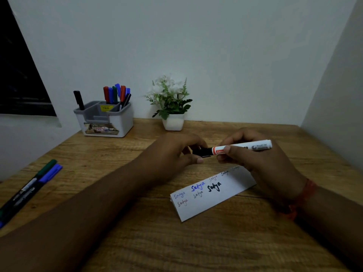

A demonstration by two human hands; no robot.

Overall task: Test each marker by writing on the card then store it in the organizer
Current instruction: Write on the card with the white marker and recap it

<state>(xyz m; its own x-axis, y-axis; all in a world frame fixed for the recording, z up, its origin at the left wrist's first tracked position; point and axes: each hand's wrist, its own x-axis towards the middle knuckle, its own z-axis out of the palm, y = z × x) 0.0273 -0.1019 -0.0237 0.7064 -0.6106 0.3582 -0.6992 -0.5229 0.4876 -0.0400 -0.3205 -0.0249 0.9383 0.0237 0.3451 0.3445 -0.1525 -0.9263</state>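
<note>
Both hands (261, 156) grip marker (243, 147) (cap (201, 152) leftward) above card (213, 195)

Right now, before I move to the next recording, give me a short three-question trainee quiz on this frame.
1. True or false: the white marker is held by both hands above the card.
2. Which part does the left hand grip? A) black cap end B) the card C) the plant pot
3. Fill in: two loose pens lie on the table's ____ side, as the person sees it.

Key
1. True: the right hand holds the barrel, the left the cap end.
2. A
3. Left; the organizer stands at the back left.
</note>
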